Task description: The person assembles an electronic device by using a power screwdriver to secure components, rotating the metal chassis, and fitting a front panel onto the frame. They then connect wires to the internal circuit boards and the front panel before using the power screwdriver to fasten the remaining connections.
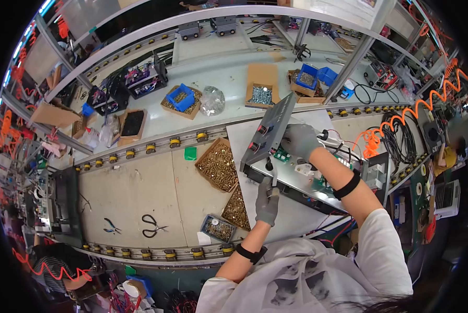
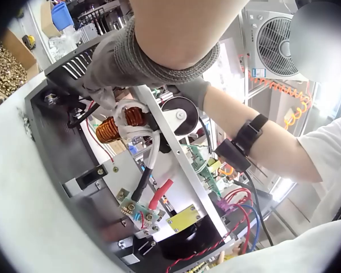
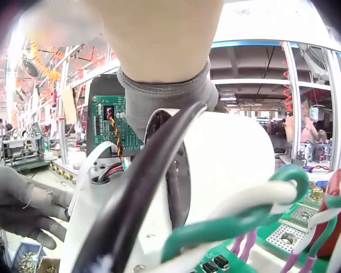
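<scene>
My gloved left hand (image 1: pixel 268 201) is at the near lower edge of an open electrical chassis (image 1: pixel 317 190). Its fingers pinch a white cable (image 1: pixel 274 175) running up toward the black opening by the front panel (image 1: pixel 270 128). In the left wrist view, the left glove (image 2: pixel 111 62) is beside a copper-wound coil (image 2: pixel 108 129) with white cable around it. My gloved right hand (image 1: pixel 299 140) is behind the tilted front panel, over a green circuit board (image 1: pixel 282 154). In the right wrist view its glove (image 3: pixel 170 102) shows, but the fingers are hidden; I cannot tell what they hold.
Boxes of brass screws (image 1: pixel 217 166) stand left of the chassis, with a blue tray (image 1: pixel 218 228) of small parts nearby. Pliers (image 1: pixel 111 227) and black-handled scissors (image 1: pixel 151 227) lie farther left. An orange coiled hose (image 1: pixel 401 121) hangs at right, above black cables (image 1: pixel 398 138).
</scene>
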Action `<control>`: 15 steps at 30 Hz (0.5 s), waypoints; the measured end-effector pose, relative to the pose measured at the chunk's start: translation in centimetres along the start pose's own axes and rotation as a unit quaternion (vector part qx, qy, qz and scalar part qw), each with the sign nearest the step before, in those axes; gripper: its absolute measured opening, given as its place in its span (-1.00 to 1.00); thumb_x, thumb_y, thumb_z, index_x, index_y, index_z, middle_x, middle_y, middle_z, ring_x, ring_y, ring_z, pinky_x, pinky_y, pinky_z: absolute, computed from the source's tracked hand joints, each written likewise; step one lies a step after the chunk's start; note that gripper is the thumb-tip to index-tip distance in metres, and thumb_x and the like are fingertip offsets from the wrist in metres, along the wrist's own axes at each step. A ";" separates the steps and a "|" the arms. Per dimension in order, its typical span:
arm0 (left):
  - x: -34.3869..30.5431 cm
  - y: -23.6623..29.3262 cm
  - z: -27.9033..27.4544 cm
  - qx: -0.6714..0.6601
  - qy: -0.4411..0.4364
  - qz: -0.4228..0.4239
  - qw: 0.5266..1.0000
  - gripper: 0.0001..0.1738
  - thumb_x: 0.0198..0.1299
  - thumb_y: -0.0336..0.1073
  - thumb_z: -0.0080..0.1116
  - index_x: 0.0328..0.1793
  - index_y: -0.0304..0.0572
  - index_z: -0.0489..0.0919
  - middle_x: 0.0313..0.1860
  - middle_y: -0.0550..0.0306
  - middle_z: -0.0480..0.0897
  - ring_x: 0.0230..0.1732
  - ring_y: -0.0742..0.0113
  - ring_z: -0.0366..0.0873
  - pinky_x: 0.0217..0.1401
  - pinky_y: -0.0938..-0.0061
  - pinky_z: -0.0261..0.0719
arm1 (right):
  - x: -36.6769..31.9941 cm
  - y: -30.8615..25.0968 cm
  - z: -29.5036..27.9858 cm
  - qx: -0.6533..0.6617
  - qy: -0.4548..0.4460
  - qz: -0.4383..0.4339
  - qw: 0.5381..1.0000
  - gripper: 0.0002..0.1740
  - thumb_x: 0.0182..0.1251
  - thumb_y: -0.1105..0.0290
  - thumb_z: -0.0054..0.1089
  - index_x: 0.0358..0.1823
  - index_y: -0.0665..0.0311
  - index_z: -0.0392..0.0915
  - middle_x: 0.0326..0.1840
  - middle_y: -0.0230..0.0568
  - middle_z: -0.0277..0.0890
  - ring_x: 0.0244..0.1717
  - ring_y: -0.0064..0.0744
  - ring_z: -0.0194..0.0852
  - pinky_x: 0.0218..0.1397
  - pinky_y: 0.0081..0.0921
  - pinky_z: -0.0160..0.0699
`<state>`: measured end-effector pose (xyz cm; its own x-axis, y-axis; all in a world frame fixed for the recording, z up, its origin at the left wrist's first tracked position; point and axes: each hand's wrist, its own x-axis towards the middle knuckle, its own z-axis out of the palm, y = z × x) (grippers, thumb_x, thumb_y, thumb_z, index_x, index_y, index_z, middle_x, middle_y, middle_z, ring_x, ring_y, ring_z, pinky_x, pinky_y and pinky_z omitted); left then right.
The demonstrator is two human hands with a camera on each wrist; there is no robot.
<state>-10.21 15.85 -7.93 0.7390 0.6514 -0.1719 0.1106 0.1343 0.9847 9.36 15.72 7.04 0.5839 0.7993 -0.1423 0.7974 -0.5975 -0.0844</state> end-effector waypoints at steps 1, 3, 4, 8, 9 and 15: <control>0.1 -0.5 0.2 -0.031 -0.002 0.035 0.999 -0.50 0.27 -0.44 0.01 0.34 -0.30 0.28 0.11 0.01 0.50 0.05 0.32 0.46 0.11 0.46 0.42 | 0.1 -0.3 -0.2 -0.017 -0.015 0.017 1.000 -0.78 0.08 0.26 0.09 -0.26 -0.05 0.69 -0.31 -0.24 0.60 -0.24 -0.16 0.58 -0.14 -0.26 0.54; 0.4 -1.1 0.5 -0.064 0.001 0.031 0.997 -0.52 0.27 -0.44 0.01 0.33 -0.32 0.29 0.09 0.02 0.50 0.05 0.32 0.46 0.11 0.47 0.42 | 0.5 -0.2 0.2 -0.029 -0.022 0.016 0.999 -0.78 0.09 0.25 0.10 -0.26 0.00 0.68 -0.33 -0.21 0.60 -0.26 -0.15 0.58 -0.16 -0.25 0.54; 0.4 -1.4 0.6 -0.095 0.003 0.027 0.995 -0.54 0.28 -0.45 0.00 0.31 -0.34 0.31 0.07 0.03 0.51 0.05 0.32 0.45 0.12 0.48 0.42 | 0.7 -0.1 0.5 -0.039 -0.029 0.018 0.999 -0.77 0.10 0.25 0.10 -0.25 0.06 0.66 -0.35 -0.18 0.61 -0.28 -0.13 0.58 -0.17 -0.25 0.54; 0.4 -1.6 0.4 -0.110 0.012 0.011 0.994 -0.59 0.27 -0.46 0.03 0.25 -0.35 0.36 0.01 0.07 0.52 -0.03 0.36 0.49 0.05 0.52 0.45 | 0.7 0.1 1.5 -0.068 -0.015 0.004 0.998 -0.75 0.13 0.23 0.11 -0.25 0.19 0.62 -0.37 -0.13 0.60 -0.31 -0.10 0.59 -0.19 -0.24 0.55; 0.3 -1.5 0.3 -0.124 0.014 -0.006 0.992 -0.63 0.26 -0.46 0.05 0.19 -0.35 0.39 -0.04 0.10 0.54 -0.11 0.41 0.50 -0.03 0.55 0.47 | 0.7 0.1 1.7 -0.065 -0.008 -0.001 0.998 -0.74 0.14 0.23 0.11 -0.25 0.22 0.59 -0.37 -0.11 0.60 -0.31 -0.09 0.59 -0.20 -0.24 0.55; 0.0 0.4 0.0 -0.166 0.031 -0.044 0.985 -0.77 0.21 -0.43 0.16 -0.01 -0.30 0.50 -0.27 0.16 0.58 -0.38 0.50 0.51 -0.31 0.63 0.48 | 0.9 -0.3 2.1 -0.048 -0.006 0.006 0.999 -0.75 0.18 0.22 0.07 -0.28 0.20 0.62 -0.36 -0.09 0.60 -0.30 -0.09 0.59 -0.22 -0.22 0.56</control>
<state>-10.12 15.92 -7.56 0.6927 0.6698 -0.2674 -0.0583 0.4216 0.9049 9.32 16.54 4.90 0.5912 0.7914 -0.1551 0.8022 -0.5969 0.0124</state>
